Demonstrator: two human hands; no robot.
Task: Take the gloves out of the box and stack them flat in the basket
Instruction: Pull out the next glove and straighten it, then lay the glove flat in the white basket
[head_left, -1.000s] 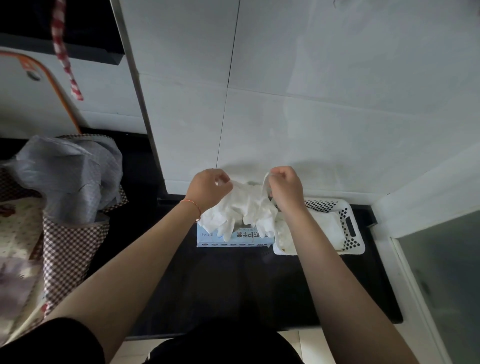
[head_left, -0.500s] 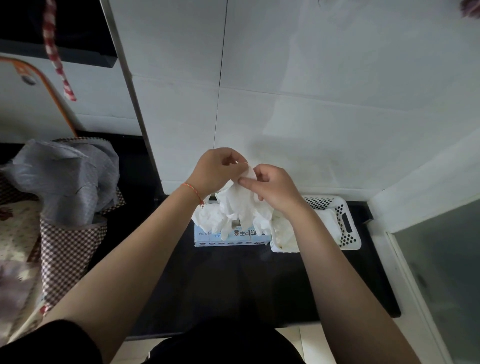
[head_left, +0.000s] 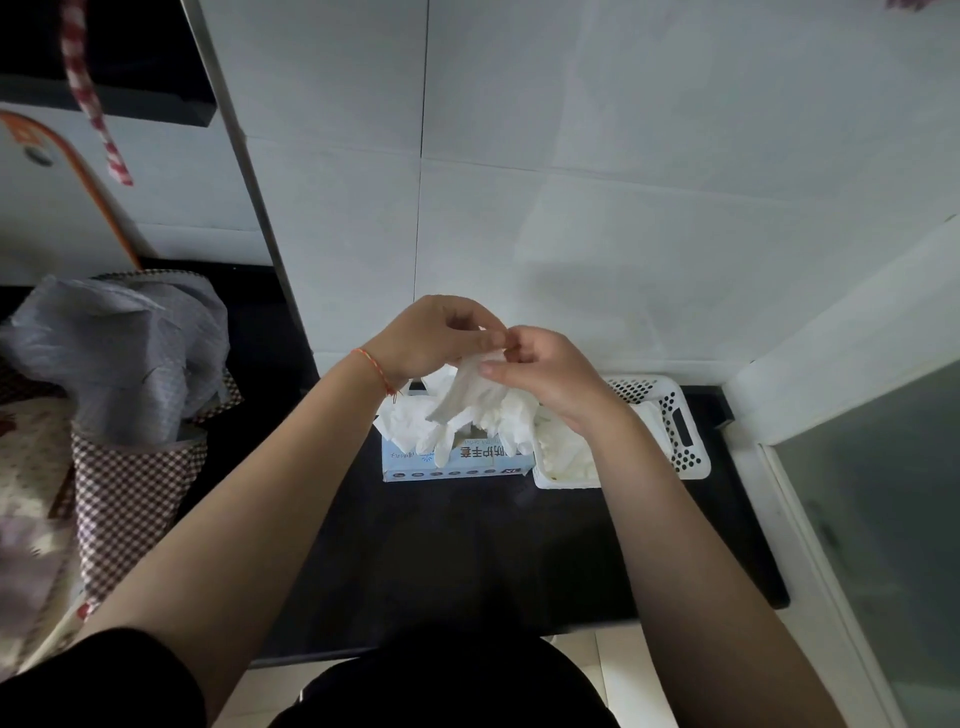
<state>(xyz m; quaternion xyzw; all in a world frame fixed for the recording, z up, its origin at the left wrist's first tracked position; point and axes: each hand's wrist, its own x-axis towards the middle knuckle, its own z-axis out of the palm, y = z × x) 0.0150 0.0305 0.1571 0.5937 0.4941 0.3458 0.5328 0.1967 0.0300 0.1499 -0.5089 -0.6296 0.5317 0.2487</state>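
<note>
Both hands, left hand (head_left: 426, 338) and right hand (head_left: 540, 369), now meet above the box (head_left: 457, 460), fingers pinching one glove (head_left: 478, 395) by its cuff; best pulled taut, then laid flat in basket (head_left: 680, 431), right.

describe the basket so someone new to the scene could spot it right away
Start at the black counter under the white tiled wall. At its back edge sits a pale blue glove box, and the basket stands against the box's right side. It is the only white plastic container with perforated walls and a slot handle, and white gloves already lie inside.
</note>
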